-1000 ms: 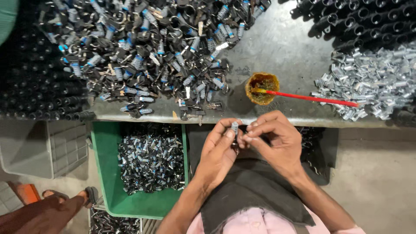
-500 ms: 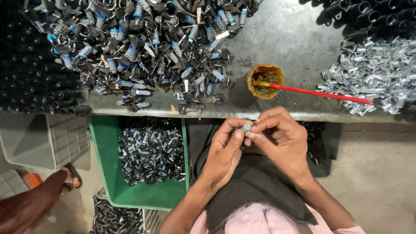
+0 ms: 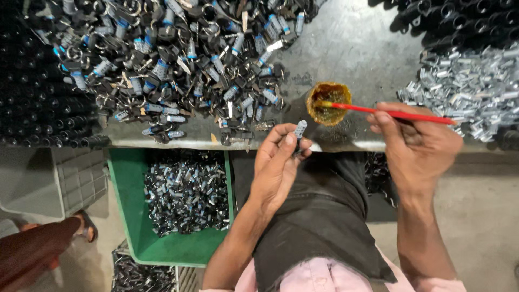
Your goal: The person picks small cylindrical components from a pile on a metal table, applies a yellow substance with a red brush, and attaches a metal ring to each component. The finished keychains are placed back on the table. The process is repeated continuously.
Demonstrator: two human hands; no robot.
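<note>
from my feed i see both forearms bare to the elbow, no rings or watch on the left hand or right hand, a pale pink shirt and a dark apron over the lap.

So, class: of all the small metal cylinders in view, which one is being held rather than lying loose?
The cylinder pinched in the left hand, raised over the table edge; the others lie heaped on the table or in the green bin.

silver clip pile cut off right, small cylinder half hidden by fingers
</note>
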